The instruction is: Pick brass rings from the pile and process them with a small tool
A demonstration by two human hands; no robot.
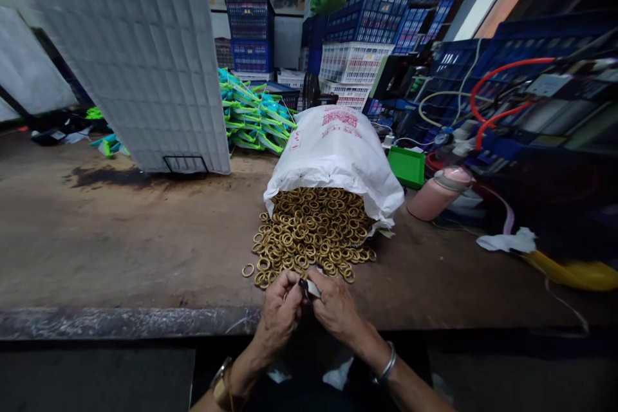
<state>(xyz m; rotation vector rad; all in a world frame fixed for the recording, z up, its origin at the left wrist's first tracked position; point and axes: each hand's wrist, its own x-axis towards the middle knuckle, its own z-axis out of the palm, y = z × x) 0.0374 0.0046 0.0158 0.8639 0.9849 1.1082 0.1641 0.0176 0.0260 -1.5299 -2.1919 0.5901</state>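
Note:
Both of my hands are close together at the table's front edge, just before a pile of brass-coloured rings [309, 238]. My left hand [279, 312] is closed in a pinch, and what lies between its fingertips is too small to make out. Closed as well, my right hand [338, 309] grips a small pale piece with a dark tip [311, 288], whose exact kind I cannot tell. The dark tip meets the left fingertips. The rings spill from the mouth of a white woven sack [333, 148] lying on its side with red print on top.
A brown worktable [145, 244] spreads under everything. A quilted white panel [164, 71] stands at left, beside bright green and teal pieces [255, 116]. Right of the sack are a green tray [406, 166], a pink bottle [439, 193] and red hoses [502, 67]. Blue crates [367, 13] stack behind.

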